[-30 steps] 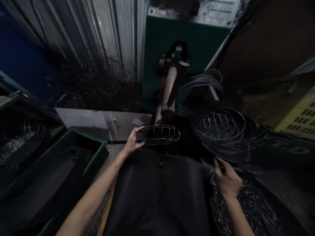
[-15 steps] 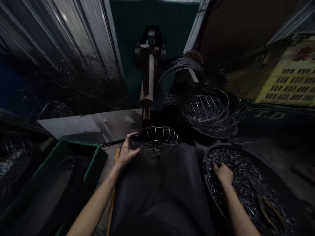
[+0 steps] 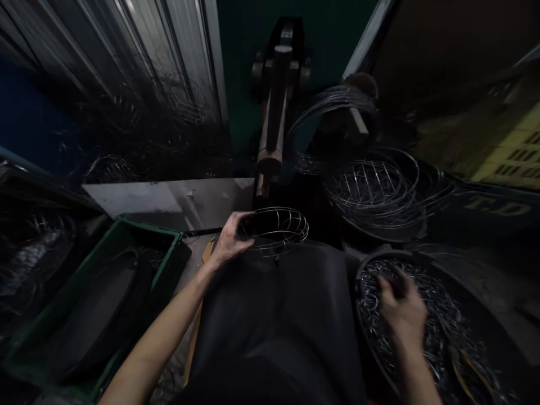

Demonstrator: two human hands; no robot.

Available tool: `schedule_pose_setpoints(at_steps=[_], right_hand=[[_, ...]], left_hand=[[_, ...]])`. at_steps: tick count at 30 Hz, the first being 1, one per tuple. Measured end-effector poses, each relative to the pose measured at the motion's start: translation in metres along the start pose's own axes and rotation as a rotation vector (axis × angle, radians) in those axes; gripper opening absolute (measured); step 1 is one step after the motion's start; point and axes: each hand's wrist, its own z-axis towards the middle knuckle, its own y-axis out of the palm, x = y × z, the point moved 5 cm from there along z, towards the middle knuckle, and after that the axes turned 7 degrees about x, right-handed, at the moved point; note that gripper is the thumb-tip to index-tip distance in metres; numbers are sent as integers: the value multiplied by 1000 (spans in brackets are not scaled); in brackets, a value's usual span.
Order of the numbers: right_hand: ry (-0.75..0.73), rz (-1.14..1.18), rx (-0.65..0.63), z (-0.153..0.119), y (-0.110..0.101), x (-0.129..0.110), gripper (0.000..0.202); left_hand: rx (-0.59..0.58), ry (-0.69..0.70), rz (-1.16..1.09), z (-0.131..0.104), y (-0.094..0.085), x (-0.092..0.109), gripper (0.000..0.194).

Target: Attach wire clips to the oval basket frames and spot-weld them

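Observation:
My left hand (image 3: 232, 236) is closed on the left side of a round wire cage (image 3: 291, 225), thumb below and fingers over its rim. The cage is held tilted just above the dark apron (image 3: 278, 292) on my lap. At the right, my right hand (image 3: 403, 301) is over a black tub (image 3: 367, 332) full of small shiny metal pieces (image 3: 436, 304). Its fingers are curled and blurred, with a dark gap between thumb and forefinger; what they hold is hidden. Something with yellow handles (image 3: 472, 374) rests among the pieces.
A machine with a thick cylindrical arm (image 3: 272, 129) stands straight ahead. A wire coil (image 3: 333, 101) and a dark basin (image 3: 379, 228) with wire rings are to its right. At left are a green crate (image 3: 177, 247), a pale panel (image 3: 169, 199) and tangled wire (image 3: 113, 166).
My right hand has lifted a little from among the metal pieces and turned, its thumb and forefinger now showing. My left hand still holds the wire cage, now tilted differently. The view has shifted left.

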Motion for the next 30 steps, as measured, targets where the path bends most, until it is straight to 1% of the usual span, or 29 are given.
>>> schedule_pose_setpoints(at_steps=[3,5,7,9,11,14,16,18,19,22,25,27,28,30], right_hand=[[-57,147,-91,-23,29,-48,50],[-91,236,-173,-35,45,-72,49],[-93,293,-237,-39,55,-81,53],[-75,308,-272,-38,59,-77,60],[-73,301,-297,-32,59,-69,61],[-121,343,-354,-22,52,-70,50],[-148,439,-369,-17,42,-82,43],[-186,566,-364,-12,30,-107,40],[-219,625,-361,-10,25,-123,39],[-394,714,-403,-2,14,-183,35],[-623,647,-427,5,7,-239,29],[-797,518,-369,6,2,-264,29],[-882,433,-325,5,-1,-271,30],[-1037,268,-231,1,-3,-276,34]], left_hand=[[-19,32,37,7,7,4,54],[-26,42,50,9,9,7,54],[-38,58,57,10,10,11,54],[-43,70,69,11,11,14,54],[-42,71,89,11,14,15,55],[-47,69,118,12,20,14,57],[-76,70,132,11,23,12,58],[-130,75,144,10,27,10,59],[-157,80,153,9,29,10,59],[-212,111,191,9,32,11,61],[-235,144,205,10,31,19,59],[-238,153,199,10,28,26,56],[-237,152,197,10,27,29,55],[-236,147,199,9,25,31,55]])
